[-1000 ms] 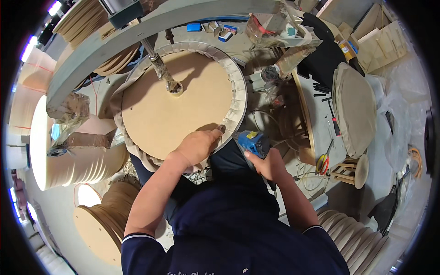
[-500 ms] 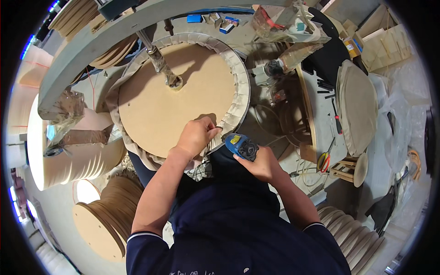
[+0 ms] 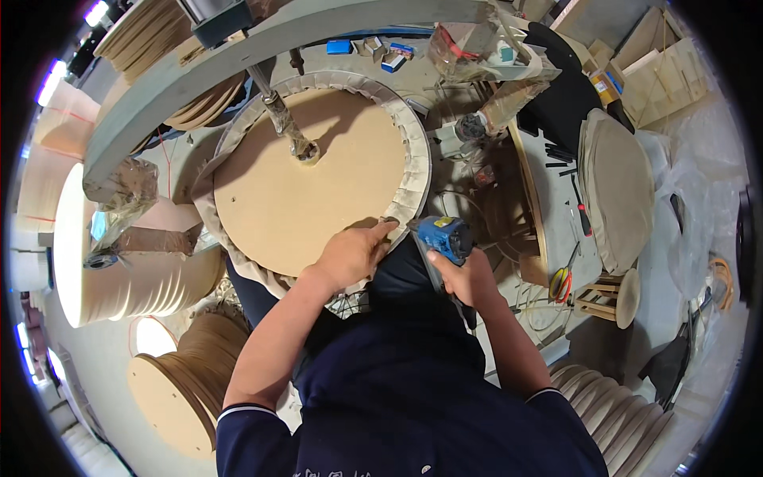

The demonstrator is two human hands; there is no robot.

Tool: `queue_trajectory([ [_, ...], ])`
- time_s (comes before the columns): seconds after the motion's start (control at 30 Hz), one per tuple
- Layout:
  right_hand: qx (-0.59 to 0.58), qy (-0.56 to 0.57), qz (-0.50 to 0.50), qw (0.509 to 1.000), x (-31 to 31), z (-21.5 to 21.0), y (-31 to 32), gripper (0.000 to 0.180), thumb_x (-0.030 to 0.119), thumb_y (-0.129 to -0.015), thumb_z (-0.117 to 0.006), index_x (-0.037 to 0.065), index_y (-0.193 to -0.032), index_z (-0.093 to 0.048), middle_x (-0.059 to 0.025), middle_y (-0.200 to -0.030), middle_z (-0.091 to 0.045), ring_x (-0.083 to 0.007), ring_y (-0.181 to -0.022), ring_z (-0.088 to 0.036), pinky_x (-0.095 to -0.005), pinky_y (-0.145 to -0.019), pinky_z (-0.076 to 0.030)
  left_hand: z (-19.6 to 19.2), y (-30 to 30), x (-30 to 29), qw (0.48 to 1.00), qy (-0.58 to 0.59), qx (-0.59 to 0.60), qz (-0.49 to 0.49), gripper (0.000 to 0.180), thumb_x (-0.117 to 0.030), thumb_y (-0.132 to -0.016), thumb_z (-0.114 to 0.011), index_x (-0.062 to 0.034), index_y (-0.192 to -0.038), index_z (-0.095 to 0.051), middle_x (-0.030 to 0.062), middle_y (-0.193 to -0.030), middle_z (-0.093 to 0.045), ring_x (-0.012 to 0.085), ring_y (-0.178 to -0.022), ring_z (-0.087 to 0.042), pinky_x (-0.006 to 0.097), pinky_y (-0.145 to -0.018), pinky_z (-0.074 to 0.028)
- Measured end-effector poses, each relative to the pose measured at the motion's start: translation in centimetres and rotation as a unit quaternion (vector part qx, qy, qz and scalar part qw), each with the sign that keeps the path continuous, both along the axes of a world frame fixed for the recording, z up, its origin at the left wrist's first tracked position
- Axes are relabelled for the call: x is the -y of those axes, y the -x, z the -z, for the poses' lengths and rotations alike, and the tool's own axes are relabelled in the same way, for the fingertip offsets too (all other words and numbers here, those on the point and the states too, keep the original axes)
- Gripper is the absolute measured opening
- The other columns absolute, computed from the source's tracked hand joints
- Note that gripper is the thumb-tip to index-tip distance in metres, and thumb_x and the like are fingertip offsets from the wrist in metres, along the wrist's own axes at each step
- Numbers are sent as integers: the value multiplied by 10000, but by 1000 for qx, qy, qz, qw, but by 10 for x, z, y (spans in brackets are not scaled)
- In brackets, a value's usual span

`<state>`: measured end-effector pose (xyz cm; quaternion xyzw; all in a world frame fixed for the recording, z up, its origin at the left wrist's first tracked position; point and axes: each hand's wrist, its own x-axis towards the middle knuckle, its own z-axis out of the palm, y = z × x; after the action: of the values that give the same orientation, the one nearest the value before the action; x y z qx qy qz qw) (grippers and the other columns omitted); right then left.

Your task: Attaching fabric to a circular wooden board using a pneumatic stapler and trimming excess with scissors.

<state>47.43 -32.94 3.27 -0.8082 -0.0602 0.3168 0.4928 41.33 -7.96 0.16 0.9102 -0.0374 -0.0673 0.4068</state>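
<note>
A large round wooden disc (image 3: 318,191) lies flat in front of me, with pale fabric (image 3: 413,151) folded over its rim. A metal rod (image 3: 282,127) presses down on the disc's centre. My left hand (image 3: 350,254) rests flat on the near edge of the disc, fingers holding the fabric fold down. My right hand (image 3: 465,274) grips a blue staple gun (image 3: 443,236), its nose against the fabric rim just right of my left fingertips.
Stacks of round wooden discs stand at the left (image 3: 119,270), lower left (image 3: 179,381) and lower right (image 3: 612,413). A fabric-covered disc (image 3: 616,187) lies on the bench at the right, with small blue boxes (image 3: 366,46) beyond the work disc.
The blue staple gun and my right hand have moved in toward the disc's rim. My left hand has slid slightly along the near edge.
</note>
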Motion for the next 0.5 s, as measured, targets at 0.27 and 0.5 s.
queue_trajectory([
  [0.27,56,104,-100,988,0,-17,7,401,348,-933,-763,-14,-1104,-732,-207,-954,-770,-328,-947,-769,-386,-784,-567,7,-7,-17,997,-73,-17,2,194,-210,-1017,-618,-46,-1106,-669,202,-917,-729,394,-860,-700,475,-782,-551],
  [0.5,53,50,-138,988,-13,-7,8,425,318,-908,-784,-3,-1176,-705,-214,-962,-764,-367,-972,-751,-387,-798,-573,11,-14,-18,990,1,-58,-132,276,-297,-952,-750,-27,-935,-693,193,-833,-729,395,-803,-701,470,-751,-556],
])
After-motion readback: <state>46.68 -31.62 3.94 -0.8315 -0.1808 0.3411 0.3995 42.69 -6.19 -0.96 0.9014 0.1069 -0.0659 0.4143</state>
